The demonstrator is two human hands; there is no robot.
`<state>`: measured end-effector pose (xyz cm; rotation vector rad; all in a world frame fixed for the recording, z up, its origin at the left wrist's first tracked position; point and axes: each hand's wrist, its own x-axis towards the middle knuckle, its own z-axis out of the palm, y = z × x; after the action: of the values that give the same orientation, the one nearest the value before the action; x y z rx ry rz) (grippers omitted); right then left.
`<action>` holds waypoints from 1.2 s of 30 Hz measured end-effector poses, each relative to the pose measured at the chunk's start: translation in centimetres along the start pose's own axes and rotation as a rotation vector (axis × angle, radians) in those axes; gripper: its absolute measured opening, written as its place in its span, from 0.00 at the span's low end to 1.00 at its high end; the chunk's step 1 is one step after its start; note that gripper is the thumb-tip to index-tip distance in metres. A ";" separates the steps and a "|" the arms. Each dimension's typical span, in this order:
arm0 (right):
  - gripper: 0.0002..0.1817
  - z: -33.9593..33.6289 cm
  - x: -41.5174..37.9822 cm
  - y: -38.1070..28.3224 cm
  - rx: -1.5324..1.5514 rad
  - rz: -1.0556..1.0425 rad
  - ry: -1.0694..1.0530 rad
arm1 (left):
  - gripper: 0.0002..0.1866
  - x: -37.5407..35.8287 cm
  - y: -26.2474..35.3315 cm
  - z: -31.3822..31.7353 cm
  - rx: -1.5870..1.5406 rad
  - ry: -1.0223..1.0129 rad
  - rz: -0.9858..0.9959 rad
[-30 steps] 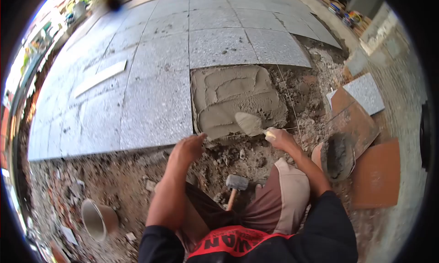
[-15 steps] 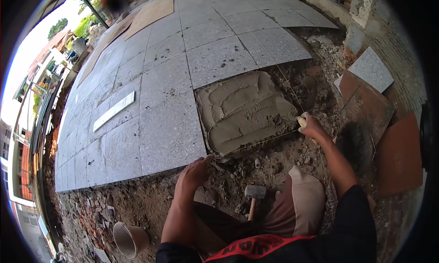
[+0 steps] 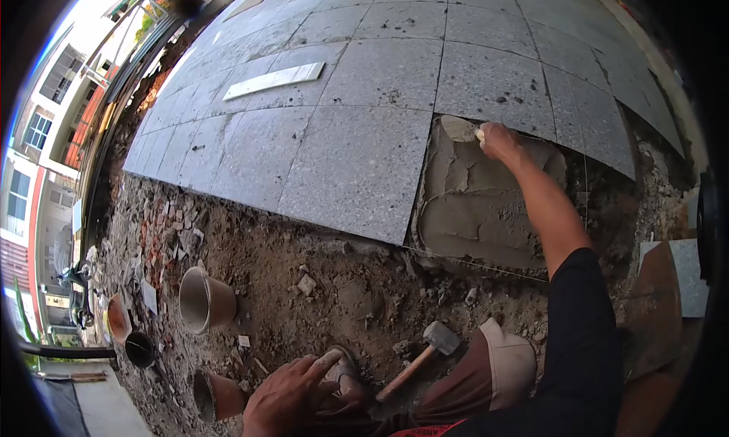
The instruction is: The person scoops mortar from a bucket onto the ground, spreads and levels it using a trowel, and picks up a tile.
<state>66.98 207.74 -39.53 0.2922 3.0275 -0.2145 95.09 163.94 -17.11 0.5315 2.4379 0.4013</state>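
My right hand (image 3: 501, 142) is wrapped around the handle of a trowel. The trowel's blade (image 3: 460, 129) lies on the far left corner of a wet mortar bed (image 3: 486, 209), close against the grey speckled tiles (image 3: 357, 156). Ridges and sweeping marks run across the mortar. Low in front of me, my left hand (image 3: 292, 395) is empty with its fingers stretched out, beside my foot (image 3: 342, 369). A mallet (image 3: 440, 338) with a wooden handle rests on the dirt by my knee.
A white strip (image 3: 273, 81) lies on the laid tiles. Two buckets (image 3: 220, 300) (image 3: 228, 397) sit on the rubble at left, with a dark container (image 3: 139, 349) nearby. String (image 3: 486, 268) runs along the mortar's near edge. Loose slabs (image 3: 653, 315) lean at right.
My right hand has carried the trowel from the mortar's right side to its far left corner. My left hand has left the tile edge and come back toward me. The view has turned left.
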 end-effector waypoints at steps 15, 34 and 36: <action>0.13 -5.1 1.3 20.1 -0.214 0.295 -0.369 | 0.25 -1.5 -2.2 0.5 -0.115 -0.045 -0.147; 0.19 6.8 -20.6 4.7 0.025 -0.046 0.211 | 0.24 7.6 -0.3 1.4 0.155 -0.134 0.233; 0.19 5.6 -23.0 5.2 -0.113 -0.115 0.202 | 0.24 8.4 0.1 1.7 0.160 -0.117 0.306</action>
<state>90.94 207.70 -43.31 0.1391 3.2444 -0.0220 90.02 168.16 -22.57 0.9760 2.2917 0.2904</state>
